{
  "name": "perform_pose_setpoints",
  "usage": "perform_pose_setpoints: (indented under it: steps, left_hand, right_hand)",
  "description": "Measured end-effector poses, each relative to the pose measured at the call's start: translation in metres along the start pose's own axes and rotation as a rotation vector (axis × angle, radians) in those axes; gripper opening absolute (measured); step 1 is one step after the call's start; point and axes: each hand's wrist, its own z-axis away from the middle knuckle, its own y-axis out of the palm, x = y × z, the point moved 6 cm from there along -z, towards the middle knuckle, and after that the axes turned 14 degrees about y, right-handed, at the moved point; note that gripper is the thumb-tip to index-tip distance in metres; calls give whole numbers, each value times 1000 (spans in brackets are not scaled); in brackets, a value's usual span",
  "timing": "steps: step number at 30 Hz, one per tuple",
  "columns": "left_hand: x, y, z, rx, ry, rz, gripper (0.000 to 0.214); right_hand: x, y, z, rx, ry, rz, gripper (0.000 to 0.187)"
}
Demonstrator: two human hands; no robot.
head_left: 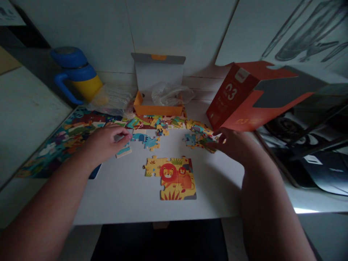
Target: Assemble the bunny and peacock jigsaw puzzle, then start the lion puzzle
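A joined patch of yellow puzzle pieces showing an orange lion [174, 177] lies in the middle of the white table [127, 195]. My left hand [107, 142] rests on the table to its upper left, fingers pinched on a pale puzzle piece [121, 137], with a light blue piece [124, 151] just below the fingers. My right hand [231, 143] reaches into a heap of loose pieces [199, 139] at the upper right, fingers curled; whether it holds a piece is hidden. More loose blue pieces [146, 140] lie between the hands.
A colourful picture sheet [62, 139] lies at the left. Behind stand a blue and yellow jug [77, 74], clear plastic bags [171, 93], an open orange box with a grey lid [157, 90] and a tilted red carton [244, 94]. Dark objects sit at the right.
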Motion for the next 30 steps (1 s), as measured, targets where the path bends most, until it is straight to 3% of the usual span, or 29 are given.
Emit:
perform_pose_setpoints:
  steps: [5,10,15,24,30]
  left_hand:
    - [0,6,-1,42,48,1,27]
    - [0,8,-2,59,45,-15,27]
    - [1,11,-2,97,28,-9,30]
    - [-3,12,-1,93,48,4,27]
    - [-4,12,-2,92,46,22,28]
  right_hand:
    - [26,11,6,71,-115,39,50]
    - [30,14,-4,-74,29,186,49]
    - [21,21,-10,-79,91,253,54]
    - [42,21,-22,-82,78,161,68]
    - [53,25,-18,-29,-66,79,53]
